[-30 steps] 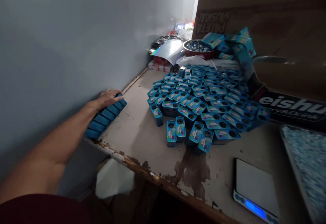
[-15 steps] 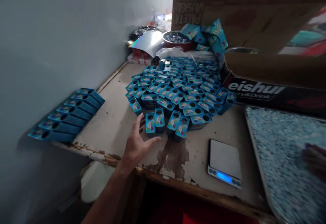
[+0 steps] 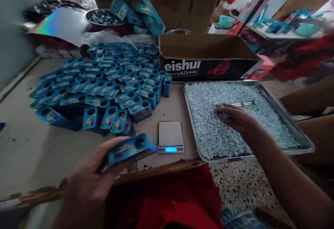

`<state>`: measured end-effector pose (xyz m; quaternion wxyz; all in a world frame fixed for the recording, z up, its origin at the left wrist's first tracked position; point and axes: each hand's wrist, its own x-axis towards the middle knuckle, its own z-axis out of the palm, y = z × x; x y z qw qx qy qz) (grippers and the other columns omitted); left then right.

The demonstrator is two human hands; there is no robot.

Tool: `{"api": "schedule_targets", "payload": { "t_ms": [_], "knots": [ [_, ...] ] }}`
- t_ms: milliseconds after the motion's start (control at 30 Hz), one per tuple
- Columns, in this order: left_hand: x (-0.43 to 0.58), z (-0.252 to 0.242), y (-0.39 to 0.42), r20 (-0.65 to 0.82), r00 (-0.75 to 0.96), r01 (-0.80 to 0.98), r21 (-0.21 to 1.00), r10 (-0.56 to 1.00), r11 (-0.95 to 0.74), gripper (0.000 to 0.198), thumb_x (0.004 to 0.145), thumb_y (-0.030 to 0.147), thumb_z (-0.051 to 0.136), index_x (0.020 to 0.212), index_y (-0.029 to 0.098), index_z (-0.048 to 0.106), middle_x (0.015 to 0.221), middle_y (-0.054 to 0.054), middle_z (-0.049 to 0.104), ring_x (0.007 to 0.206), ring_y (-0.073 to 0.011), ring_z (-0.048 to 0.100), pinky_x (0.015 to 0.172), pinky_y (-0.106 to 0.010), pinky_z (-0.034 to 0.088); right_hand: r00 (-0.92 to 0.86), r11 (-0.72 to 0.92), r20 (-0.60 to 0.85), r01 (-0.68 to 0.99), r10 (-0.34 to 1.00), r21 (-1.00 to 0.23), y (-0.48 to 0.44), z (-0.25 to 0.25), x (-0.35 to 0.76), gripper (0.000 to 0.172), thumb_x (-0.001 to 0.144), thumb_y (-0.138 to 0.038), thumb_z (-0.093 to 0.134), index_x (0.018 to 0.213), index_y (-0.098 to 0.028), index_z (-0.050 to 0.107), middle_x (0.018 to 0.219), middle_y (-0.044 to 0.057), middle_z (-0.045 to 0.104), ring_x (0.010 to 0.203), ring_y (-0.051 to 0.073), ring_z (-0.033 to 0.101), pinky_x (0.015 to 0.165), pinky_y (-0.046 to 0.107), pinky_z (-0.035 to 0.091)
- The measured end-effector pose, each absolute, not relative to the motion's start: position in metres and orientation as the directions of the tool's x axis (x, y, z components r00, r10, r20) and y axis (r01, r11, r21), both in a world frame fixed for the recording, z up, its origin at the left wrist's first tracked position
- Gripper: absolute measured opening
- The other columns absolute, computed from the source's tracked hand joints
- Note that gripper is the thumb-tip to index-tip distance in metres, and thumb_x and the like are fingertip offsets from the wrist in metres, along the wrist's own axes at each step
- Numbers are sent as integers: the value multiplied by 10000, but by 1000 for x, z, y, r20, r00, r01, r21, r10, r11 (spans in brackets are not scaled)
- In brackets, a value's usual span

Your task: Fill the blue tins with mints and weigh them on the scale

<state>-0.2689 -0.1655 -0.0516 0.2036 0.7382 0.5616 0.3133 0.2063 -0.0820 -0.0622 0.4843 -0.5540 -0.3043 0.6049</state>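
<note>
My left hand (image 3: pixel 95 173), blurred by motion, grips a small blue printed box (image 3: pixel 130 149) with a dark round hole in its end, held over the table's front edge. Over a metal tray (image 3: pixel 194 130) filled with small pale blue and white pellets (image 3: pixel 221 138), my right hand (image 3: pixel 235 116) has its fingers drawn together round some of the pellets. A thin shiny metal tool (image 3: pixel 242 103) lies on the pellets just beyond it. Between the hands sits a digital scale (image 3: pixel 171 135) with a lit blue display; its plate is bare.
Several rows of upright blue boxes (image 3: pixel 101 86) fill the table on the left. Behind the tray stands an open black cardboard box (image 3: pixel 208 67). A metal bowl (image 3: pixel 104 17) of shiny pieces and some flattened-looking blue boxes (image 3: pixel 151 17) are at the back.
The view has swung right. My left hand, open beside the boxes before, now holds one blue box near the scale. My right hand is still at the pellets, now with fingers closed.
</note>
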Motion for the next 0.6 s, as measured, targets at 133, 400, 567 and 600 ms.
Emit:
{"api": "schedule_targets", "payload": {
  "t_ms": [133,400,567,600],
  "knots": [
    [-179,-65,-111,224,417,436,801,881,-410,381,943,313,661,1318,242,666,1248,-60,746,1117,-246,730,1000,-350,596,-42,-378,-381,-260,924,-888,-89,-56,193,234,770,-196,878,911,-135,702,732,7,578,508,31,383,393,99,297],
    [-180,-86,-102,181,399,297,902,899,-314,783,830,334,841,1527,245,495,1470,-111,627,1356,-266,620,1191,-426,502,7,-425,-476,-439,879,-791,-94,-56,190,302,696,-33,835,948,-142,711,805,8,622,577,39,465,461,106,402],
    [-224,-80,-133,246,211,616,718,946,-324,523,877,276,807,1372,265,639,1255,-32,743,1138,-189,728,1094,-351,564,-64,-428,-428,-281,902,-859,-95,-44,170,264,781,-137,863,1012,-133,737,798,21,645,547,43,452,419,132,356],
    [-231,-80,-138,282,216,681,643,935,-351,451,880,270,805,1312,263,675,1215,-17,754,1100,-175,735,1065,-326,570,-95,-423,-412,-236,906,-875,-94,-39,163,256,804,-171,861,1026,-134,738,802,30,654,548,51,463,416,146,356]
  ]
}}
